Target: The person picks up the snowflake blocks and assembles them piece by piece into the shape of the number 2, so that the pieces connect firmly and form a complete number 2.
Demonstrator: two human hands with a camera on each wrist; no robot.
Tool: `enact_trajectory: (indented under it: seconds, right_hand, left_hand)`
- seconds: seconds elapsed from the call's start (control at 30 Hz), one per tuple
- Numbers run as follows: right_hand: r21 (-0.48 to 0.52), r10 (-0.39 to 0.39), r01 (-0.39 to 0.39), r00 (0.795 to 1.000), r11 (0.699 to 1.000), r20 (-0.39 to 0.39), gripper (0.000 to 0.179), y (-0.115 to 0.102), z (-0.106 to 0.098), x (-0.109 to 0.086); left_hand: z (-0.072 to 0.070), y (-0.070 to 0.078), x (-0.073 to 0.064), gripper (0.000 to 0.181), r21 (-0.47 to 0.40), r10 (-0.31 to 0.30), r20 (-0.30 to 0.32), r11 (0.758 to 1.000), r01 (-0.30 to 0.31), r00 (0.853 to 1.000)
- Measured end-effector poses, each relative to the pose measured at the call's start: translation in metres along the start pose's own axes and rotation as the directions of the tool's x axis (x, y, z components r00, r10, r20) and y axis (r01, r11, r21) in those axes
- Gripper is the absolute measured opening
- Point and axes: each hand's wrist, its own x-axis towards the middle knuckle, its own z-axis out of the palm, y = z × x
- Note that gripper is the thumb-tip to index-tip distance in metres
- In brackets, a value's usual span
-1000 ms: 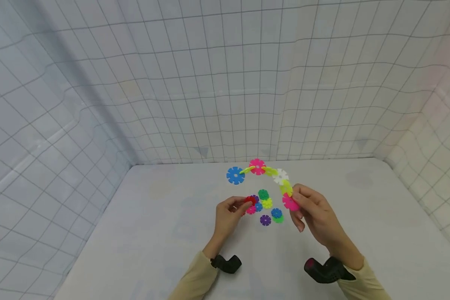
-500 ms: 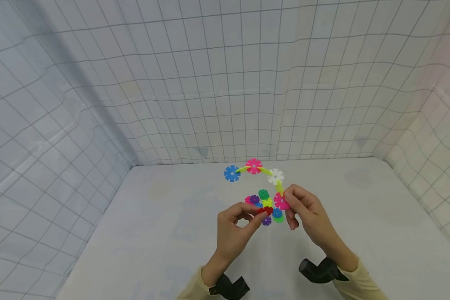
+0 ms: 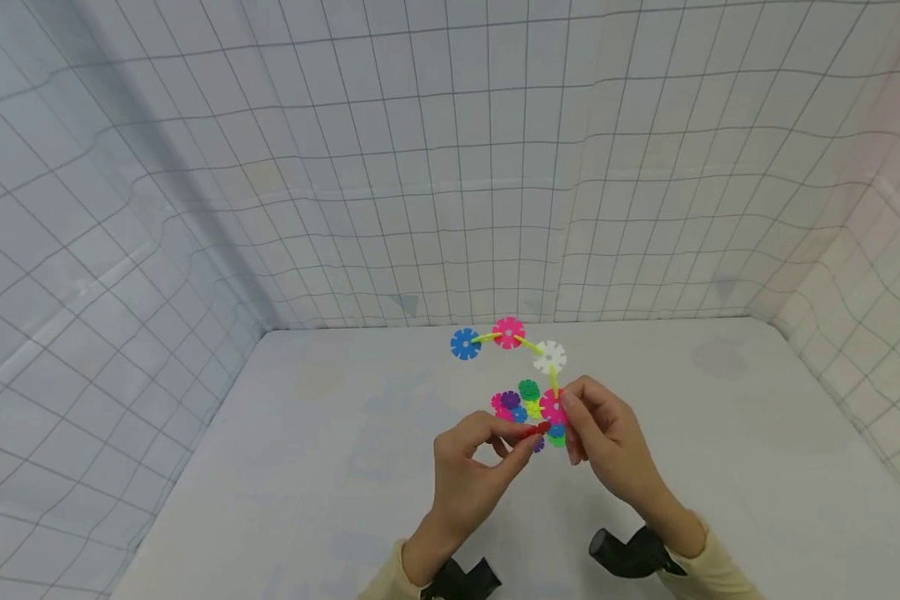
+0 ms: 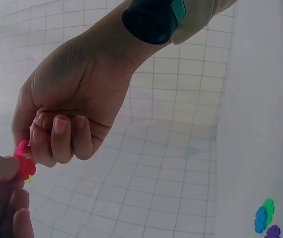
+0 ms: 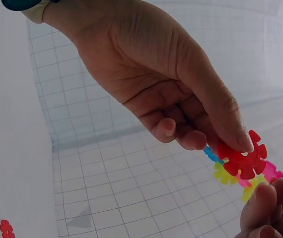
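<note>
Chain (image 3: 512, 340) of discs, seven linked by my count, arcs up and leftward beyond the right fingertips: pink (image 3: 552, 409) at the fingers, then yellow, white (image 3: 543, 360), yellow, pink, yellow, and blue (image 3: 461, 337) at the far end. The right hand (image 3: 607, 442) pinches that nearest pink between thumb and forefinger; its other fingers curl loosely. The left hand (image 3: 468, 475) pinches a red disc (image 5: 253, 161) between its thumb and forefinger, held right beside the pink, under the right fingertips. Whether red and pink have met in their slots, I cannot tell.

So the chain looks well begun, with alternate discs set crosswise, and red seems the next piece being fitted, its join not yet plainly made. Left over are loose discs (image 3: 510, 400) on the table (image 3: 345, 433), below and beyond the left fingertips, plus another red (image 5: 6, 229), well apart from both hands' fingers. If all are meant for the chain, a good share of the linking is left.
</note>
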Motion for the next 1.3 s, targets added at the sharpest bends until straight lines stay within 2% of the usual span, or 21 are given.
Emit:
enact_trajectory:
  seconds: [0.17, 0.3, 0.5, 0.9, 1.3]
  right_hand:
    - [-0.113, -0.06, 0.056, 0.998, 0.992, -0.027, 0.017, 0.002, 0.006, -0.001]
    - [-0.211, -0.144, 0.131, 0.988, 0.969, -0.05, 0.02, 0.005, 0.009, -0.001]
    - [-0.275, -0.212, 0.187, 0.975, 0.943, -0.061, 0.019, 0.004, 0.013, -0.002]
    - [-0.24, -0.192, 0.171, 0.979, 0.956, -0.068, 0.018, 0.001, 0.021, -0.002]
    - [-0.134, -0.133, 0.127, 0.991, 0.983, -0.031, 0.022, 0.008, 0.02, -0.003]
  left_hand:
    - [-0.001, -0.003, 0.0, 0.021, 0.049, 0.047, -0.01, 0.998, -0.046, 0.999]
    - [-0.001, -0.002, -0.001, 0.024, 0.105, 0.107, -0.018, 0.989, -0.105, 0.994]
    - [0.0, -0.002, -0.001, 0.014, 0.173, 0.217, -0.04, 0.963, -0.208, 0.975]
    - [-0.001, -0.005, -0.004, 0.018, 0.2, 0.309, -0.053, 0.935, -0.293, 0.95]
    - [0.0, -0.007, -0.003, 0.018, 0.195, 0.308, -0.037, 0.935, -0.296, 0.951]
